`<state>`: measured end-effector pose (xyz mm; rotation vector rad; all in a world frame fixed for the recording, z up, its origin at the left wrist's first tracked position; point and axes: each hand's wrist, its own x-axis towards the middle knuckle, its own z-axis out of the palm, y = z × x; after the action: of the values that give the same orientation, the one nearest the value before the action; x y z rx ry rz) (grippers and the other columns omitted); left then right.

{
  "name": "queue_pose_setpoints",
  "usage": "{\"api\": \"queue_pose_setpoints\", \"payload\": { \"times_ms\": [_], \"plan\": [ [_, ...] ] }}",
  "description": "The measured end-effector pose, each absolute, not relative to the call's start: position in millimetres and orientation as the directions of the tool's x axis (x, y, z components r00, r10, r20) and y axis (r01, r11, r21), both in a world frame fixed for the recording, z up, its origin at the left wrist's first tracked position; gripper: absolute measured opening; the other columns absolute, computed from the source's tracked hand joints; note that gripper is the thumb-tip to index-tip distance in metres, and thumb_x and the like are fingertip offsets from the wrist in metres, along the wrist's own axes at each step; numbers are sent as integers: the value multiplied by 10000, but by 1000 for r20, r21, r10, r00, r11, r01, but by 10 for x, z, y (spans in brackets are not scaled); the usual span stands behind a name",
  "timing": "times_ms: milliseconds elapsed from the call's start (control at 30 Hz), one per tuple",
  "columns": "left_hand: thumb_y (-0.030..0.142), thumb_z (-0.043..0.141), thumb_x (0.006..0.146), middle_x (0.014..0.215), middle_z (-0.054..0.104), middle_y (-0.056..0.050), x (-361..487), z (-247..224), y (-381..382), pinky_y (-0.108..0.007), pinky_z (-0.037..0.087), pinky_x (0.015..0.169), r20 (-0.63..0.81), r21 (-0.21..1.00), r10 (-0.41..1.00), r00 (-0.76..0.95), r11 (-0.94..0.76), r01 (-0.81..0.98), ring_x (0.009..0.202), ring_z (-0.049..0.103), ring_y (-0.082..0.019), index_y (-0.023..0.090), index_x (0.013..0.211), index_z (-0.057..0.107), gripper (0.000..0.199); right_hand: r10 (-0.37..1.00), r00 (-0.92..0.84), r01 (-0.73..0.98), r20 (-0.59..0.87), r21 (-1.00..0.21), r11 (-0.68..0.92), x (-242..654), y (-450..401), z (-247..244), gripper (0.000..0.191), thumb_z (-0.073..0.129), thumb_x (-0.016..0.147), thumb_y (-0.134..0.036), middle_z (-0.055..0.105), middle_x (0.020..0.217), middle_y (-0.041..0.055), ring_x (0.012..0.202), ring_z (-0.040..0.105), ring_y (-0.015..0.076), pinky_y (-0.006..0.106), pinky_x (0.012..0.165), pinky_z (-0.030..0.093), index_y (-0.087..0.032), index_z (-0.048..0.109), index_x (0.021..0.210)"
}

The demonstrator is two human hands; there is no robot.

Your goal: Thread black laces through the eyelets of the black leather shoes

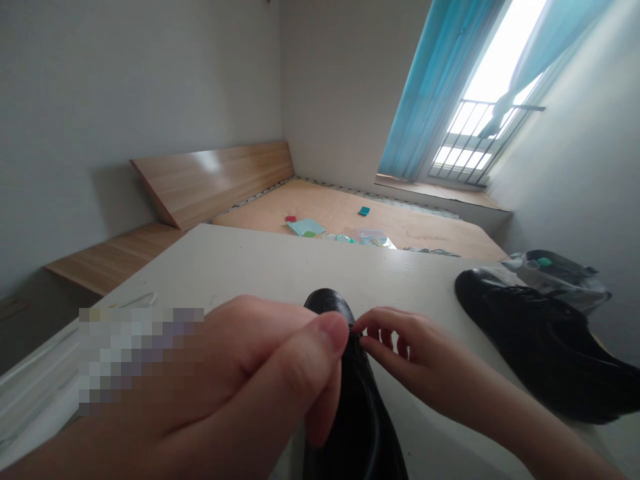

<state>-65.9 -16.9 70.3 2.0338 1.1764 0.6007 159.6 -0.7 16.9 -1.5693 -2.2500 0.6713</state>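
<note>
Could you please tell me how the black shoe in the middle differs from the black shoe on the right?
The middle shoe points its toe ahead, while the right shoe lies angled, toe toward upper left, showing its side. The left grip partly hides the middle shoe, with the right grip beside it; the right shoe is apart from both. Both are black and rest on the white table.
</note>
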Motion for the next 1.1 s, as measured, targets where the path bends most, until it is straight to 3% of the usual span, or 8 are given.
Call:
{"api": "queue_pose_setpoints", "payload": {
  "times_ms": [133, 233, 500, 600, 700, 900, 1000, 1100],
  "plan": [
    [418, 386, 925, 654, 595, 8, -573, 501, 31, -290, 320, 515, 3, 489, 840, 542, -474, 732, 584, 524, -168, 223, 696, 555, 345, 923, -382, 745, 39, -578, 333, 1561, 45, 44, 119, 500, 915, -202, 589, 785, 4, 658, 523, 131, 257, 580, 398, -211, 598, 849],
    [301, 421, 915, 941, 651, -45, -519, 332, 152, -345, 420, 706, -6, 377, 828, 561, -518, 768, 850, 596, -238, 213, 931, 608, 207, 893, -423, 692, 153, -581, 428, 1525, 33, -28, 153, 420, 953, -190, 553, 886, 36, 735, 512, 146, 285, 646, 421, -201, 534, 851],
    [243, 362, 949, 997, 594, -53, -486, 244, 201, -376, 432, 825, -38, 523, 771, 636, -527, 670, 943, 549, -231, 194, 893, 580, 230, 949, -313, 334, 38, -931, 148, 1556, 61, 32, 384, 472, 947, -498, 502, 827, 28, 834, 483, 173, 318, 817, 419, -191, 545, 729],
    [408, 372, 974, 866, 596, -14, -506, 360, 183, -319, 440, 758, -77, 653, 775, 628, -436, 619, 840, 552, -198, 201, 801, 574, 337, 970, -239, -10, -53, -998, -57, 1694, 92, 160, 405, 578, 883, -542, 470, 708, -2, 703, 477, 148, 291, 702, 426, -188, 552, 688],
    [502, 362, 966, 641, 482, 28, -570, 479, 162, -242, 404, 584, -32, 784, 822, 569, -332, 524, 626, 480, -137, 196, 653, 499, 459, 978, -197, -225, -62, -969, -106, 1850, 106, 281, 405, 664, 852, -447, 303, 589, -57, 495, 269, 84, 232, 492, 326, -190, 474, 605],
    [439, 514, 885, 563, 504, 42, -655, 565, 119, -204, 385, 493, 272, 863, 902, 336, -383, 329, 543, 449, -115, 220, 655, 579, 324, 984, 106, 81, 145, -987, 136, 2056, 97, 461, 332, 748, 776, -473, 383, 588, -29, 521, 301, 96, 224, 432, 275, -203, 611, 639],
    [232, 563, 822, 645, 584, 51, -623, 540, 90, -188, 417, 492, 329, 841, 862, 385, -453, 295, 566, 525, -110, 253, 768, 644, 99, 973, -56, 92, 225, -969, 230, 2041, -40, 569, 426, 709, 802, -494, 378, 522, -20, 489, 318, 107, 244, 414, 283, -205, 538, 539],
    [126, 533, 849, 700, 606, 66, -612, 491, 15, -170, 462, 541, 464, 770, 795, 391, -580, 265, 590, 557, -89, 311, 838, 678, 235, 962, -138, 142, 237, -956, 256, 1907, -315, 637, 396, 646, 845, -527, 459, 522, -8, 459, 360, 108, 248, 412, 319, -216, 598, 605]
  ]
}}
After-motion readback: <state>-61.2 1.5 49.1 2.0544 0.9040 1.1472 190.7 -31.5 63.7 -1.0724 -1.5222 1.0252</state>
